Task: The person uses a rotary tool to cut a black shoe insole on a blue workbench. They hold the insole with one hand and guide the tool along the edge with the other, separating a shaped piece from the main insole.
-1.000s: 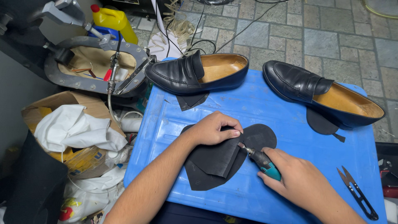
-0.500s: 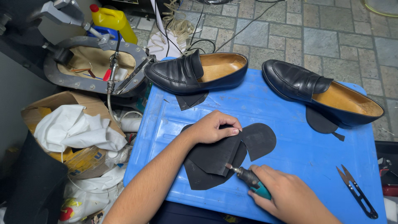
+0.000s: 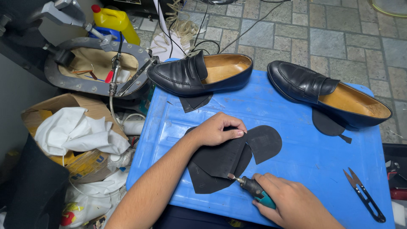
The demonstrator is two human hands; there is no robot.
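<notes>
Slid toward six o'clock since earlier: right hand [image 3: 292,203], clamped on one teal-tipped rotary tool [image 3: 254,190], bit at the lower edge of the dark rubber sole sheets [image 3: 220,163]. Left hand [image 3: 216,129], fingers together, flat on them. At twelve and two o'clock, two glossy black loafers [image 3: 199,74]; at four, one thread snips [image 3: 364,199].

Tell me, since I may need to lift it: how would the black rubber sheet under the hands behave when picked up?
The rubber sheet looks thin and flat, so it would probably flop and weigh little. The left hand presses it down while the right hand works its edge with a small tool, so it likely slides on the smooth blue table.
</notes>
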